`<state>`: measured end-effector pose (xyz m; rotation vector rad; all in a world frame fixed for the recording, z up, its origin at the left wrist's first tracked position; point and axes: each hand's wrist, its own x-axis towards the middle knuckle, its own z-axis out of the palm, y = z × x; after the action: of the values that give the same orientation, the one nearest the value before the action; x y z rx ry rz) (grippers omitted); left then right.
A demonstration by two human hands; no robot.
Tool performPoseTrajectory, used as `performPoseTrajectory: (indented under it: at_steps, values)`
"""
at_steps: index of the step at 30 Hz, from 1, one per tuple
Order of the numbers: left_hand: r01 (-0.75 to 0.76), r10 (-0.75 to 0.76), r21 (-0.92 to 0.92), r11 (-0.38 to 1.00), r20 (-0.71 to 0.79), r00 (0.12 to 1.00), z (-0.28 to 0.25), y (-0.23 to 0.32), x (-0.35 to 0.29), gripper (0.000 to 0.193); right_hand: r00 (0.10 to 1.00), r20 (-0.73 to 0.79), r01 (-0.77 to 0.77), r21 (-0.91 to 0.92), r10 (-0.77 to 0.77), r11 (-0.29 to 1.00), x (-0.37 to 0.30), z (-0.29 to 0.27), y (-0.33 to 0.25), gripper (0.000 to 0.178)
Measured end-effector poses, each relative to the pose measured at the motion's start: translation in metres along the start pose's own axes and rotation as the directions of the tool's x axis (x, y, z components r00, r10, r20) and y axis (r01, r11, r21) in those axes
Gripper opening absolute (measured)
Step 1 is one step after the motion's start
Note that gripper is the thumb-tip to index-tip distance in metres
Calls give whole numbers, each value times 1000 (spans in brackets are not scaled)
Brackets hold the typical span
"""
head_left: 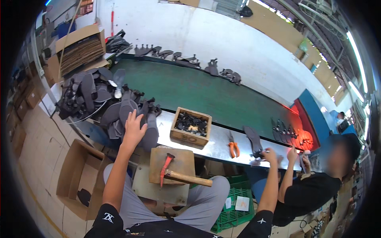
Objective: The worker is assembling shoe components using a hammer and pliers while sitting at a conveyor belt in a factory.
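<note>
My left hand [135,127] reaches out with fingers spread, over the near edge of a heap of dark grey sandal soles [88,90]. Whether its fingertips touch a sole is hard to make out. On the right, my right hand [270,156] is closed on the near end of a dark grey sandal sole [252,137], at a small black part. That sole lies on the metal strip [220,146] along the bench. Orange-handled pliers [233,147] rest to the left of it. A hammer [178,175] with a wooden handle lies on a block [158,158] before my lap.
A wooden box [189,139] of small black parts stands on the metal strip. Beyond runs a green conveyor belt [178,87] with soles along its far edge. A co-worker [313,190] sits at my right beside a red-lit machine opening [303,127]. An open carton [79,174] stands lower left.
</note>
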<state>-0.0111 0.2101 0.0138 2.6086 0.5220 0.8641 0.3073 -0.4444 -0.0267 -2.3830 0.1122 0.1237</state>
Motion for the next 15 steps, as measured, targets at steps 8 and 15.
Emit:
performPoseTrajectory:
  at_steps: [8,15]
  values:
    - [-60,59,-5,998,-106,993,-1,31,-4,68,272,-623,387,-627,-733,676,-62,-26,-110,19]
    - [-380,479,-573,726,26,877,-74,199,-6,91,75,-4,852,-519,-997,66,-239,-15,-304,30]
